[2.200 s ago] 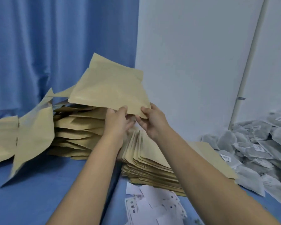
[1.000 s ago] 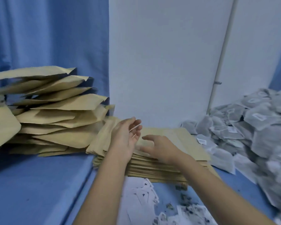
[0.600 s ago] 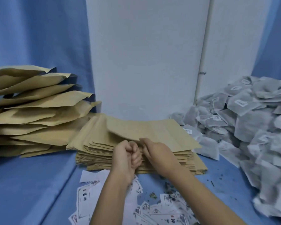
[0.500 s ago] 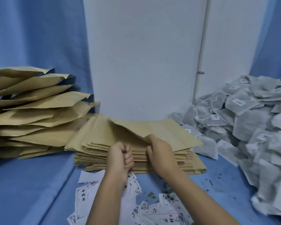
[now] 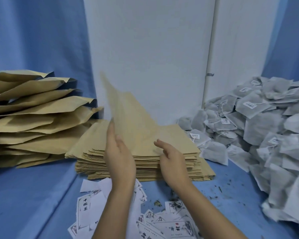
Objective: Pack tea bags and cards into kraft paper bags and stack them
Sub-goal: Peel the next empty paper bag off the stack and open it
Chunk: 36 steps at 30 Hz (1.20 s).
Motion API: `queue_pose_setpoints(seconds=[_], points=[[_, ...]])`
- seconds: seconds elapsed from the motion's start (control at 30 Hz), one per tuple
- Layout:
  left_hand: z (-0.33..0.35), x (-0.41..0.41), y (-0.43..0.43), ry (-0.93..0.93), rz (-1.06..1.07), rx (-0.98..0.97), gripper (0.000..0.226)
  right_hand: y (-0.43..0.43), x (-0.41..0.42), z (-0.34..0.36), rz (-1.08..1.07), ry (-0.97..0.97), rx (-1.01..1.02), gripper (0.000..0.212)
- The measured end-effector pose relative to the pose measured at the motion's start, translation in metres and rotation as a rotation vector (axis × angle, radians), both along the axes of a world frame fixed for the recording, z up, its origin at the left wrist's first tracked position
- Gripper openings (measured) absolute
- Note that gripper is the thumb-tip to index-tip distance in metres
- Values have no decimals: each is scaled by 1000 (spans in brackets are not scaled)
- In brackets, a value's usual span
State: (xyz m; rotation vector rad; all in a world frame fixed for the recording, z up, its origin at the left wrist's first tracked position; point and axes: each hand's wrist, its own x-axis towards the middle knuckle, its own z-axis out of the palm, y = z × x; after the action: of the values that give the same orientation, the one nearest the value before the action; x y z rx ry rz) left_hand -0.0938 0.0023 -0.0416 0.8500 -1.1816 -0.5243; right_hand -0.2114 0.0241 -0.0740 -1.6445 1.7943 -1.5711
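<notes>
White wall panel (image 5: 150, 54) behind; blue curtain (image 5: 36, 35) at both sides; blue cloth surface (image 5: 24, 195) below.

A flat stack of kraft bags (image 5: 171, 163) lies mid-worktop (image 5: 24, 195), before the wall panel (image 5: 145, 49); one raised bag (image 5: 128, 118) stands tilted above the stack's top; the left hand (image 5: 119, 156) reaches up along that bag's left edge, the right hand (image 5: 173, 161) just beside its lower right corner; a pile of bulging bags (image 5: 33, 118) sits to the left, touching the stack, with the curtain (image 5: 33, 31) behind; a heap of tea bags (image 5: 266, 135) spreads on the right; loose cards (image 5: 86, 211) lie scattered in front, under both forearms.
</notes>
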Motion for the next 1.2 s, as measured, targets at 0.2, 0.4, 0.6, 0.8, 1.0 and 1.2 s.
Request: queue_pose_setpoints(seconds=[0.2, 0.4, 0.6, 0.8, 1.0, 1.2], points=[[-6, -5, -1, -758, -129, -216, 60, 1, 9, 10, 335, -934, 9, 34], [-19, -8, -5, -1011, -278, 83, 39, 3, 0, 6, 384, -1407, -79, 19], [-22, -10, -7, -853, -343, 218, 32, 3, -1, -1, 380, -1359, -54, 17], [-16, -11, -8, -664, -429, 343, 30, 4, -1, 0, 378, -1315, -54, 19], [-17, -14, -8, -630, -408, 391, 35, 4, 0, -1, 368, -1245, -39, 20], [-17, -14, -6, -785, -243, 277, 31, 4, 1, 0, 399, -1222, -30, 22]])
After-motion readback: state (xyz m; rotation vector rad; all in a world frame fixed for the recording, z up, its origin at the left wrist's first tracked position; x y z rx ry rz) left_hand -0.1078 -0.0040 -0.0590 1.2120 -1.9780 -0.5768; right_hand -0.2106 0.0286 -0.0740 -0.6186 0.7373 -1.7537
